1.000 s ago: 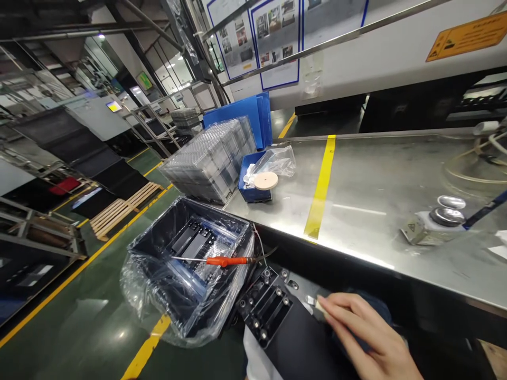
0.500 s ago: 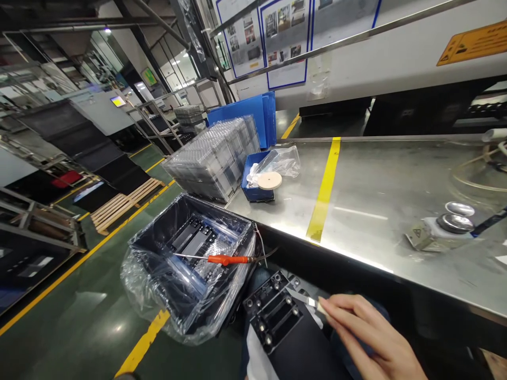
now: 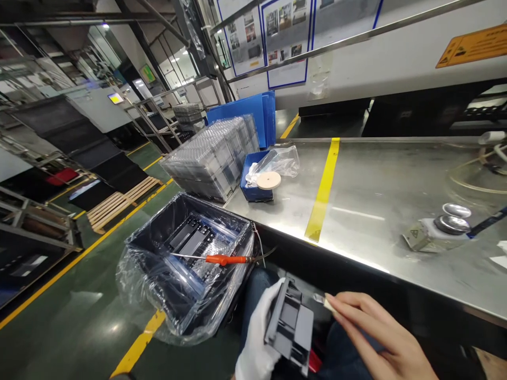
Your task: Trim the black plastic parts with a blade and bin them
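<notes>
A gloved left hand [image 3: 255,345] held a grey plastic part [image 3: 290,330] over the lap.
Its fingers were closed around the part's edge; the bare right hand [image 3: 380,332] pinched a small blade [image 3: 319,298] with narrow fingers, just beside the part, below the steel tabletop [image 3: 376,184].

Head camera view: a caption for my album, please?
Gloved left hand holds grey plastic part; bare right hand grips small blade.

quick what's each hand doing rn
Left hand: gloved, closed, holding a grey plastic part.
Right hand: bare, pinched closed, holding a small knife.
</notes>
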The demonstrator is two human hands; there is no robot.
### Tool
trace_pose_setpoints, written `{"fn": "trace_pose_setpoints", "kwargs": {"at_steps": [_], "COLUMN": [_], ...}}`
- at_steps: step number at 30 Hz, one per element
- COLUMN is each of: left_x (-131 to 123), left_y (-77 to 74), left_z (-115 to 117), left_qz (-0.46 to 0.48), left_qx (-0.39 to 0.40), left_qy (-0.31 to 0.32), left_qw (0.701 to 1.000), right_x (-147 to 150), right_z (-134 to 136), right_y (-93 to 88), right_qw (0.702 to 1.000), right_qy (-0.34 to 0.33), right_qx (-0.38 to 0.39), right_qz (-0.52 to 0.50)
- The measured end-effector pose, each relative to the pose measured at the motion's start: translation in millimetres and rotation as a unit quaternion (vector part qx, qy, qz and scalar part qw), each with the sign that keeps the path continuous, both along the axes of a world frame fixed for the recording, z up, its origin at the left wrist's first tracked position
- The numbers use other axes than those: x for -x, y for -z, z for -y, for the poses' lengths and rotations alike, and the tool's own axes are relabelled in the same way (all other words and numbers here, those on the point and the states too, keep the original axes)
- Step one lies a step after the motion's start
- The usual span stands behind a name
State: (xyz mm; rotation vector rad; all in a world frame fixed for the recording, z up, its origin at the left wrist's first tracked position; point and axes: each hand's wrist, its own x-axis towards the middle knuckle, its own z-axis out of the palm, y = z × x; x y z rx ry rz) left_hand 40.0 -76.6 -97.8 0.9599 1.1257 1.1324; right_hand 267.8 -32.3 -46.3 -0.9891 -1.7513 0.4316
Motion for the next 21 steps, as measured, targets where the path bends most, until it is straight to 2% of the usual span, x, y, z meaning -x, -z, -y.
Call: {"fn": "trace_pose_setpoints", "kwargs": {"at_steps": [2,4,5,7,10,11,13,15,17,19,21], "left_x": [-3,-10,-14,-20,-18,-15,-8,-2,2,3,4], "left_y": [-9.3,-19.8,-24.9,-33.9,-43.1,-45.0,-47.5,-48.2,-47.7,-46.7,-45.2], "left_z": [7,15,19,23,25,24,22,19,16,13,13], "left_qz": [-0.158,-0.34,-0.402,-0.446,-0.433,-0.413,-0.322,-0.212,-0.149,-0.136,-0.117], "left_qx": [-0.054,-0.093,-0.109,-0.133,-0.147,-0.133,-0.085,-0.039,-0.007,0.009,0.025], "left_qy": [-0.034,-0.093,-0.114,-0.128,-0.114,-0.111,-0.086,-0.038,0.003,0.02,0.031], "left_qw": [0.985,0.931,0.902,0.875,0.882,0.894,0.939,0.976,0.989,0.99,0.992], "right_x": [-1,-3,-4,-6,-11,-12,-12,-10,-5,1,6], "right_z": [-1,-1,-1,0,0,-1,-2,-1,1,4,5], "right_y": [-2.4,-4.8,-5.6,-6.0,-2.9,-1.1,3.3,7.8,11.5,13.9,14.5], "right_qw": [1.0,1.0,1.0,1.0,0.999,0.998,0.987,0.953,0.912,0.889,0.88], "right_qy": [-0.007,0.01,0.014,0.002,0.004,0.01,-0.006,-0.056,-0.103,-0.133,-0.153], "right_qx": [0.004,0.007,0.009,0.015,0.032,0.055,0.153,0.286,0.378,0.413,0.423], "right_qz": [0.004,0.008,0.007,0.01,0.001,-0.011,-0.042,-0.085,-0.123,-0.146,-0.152]}}
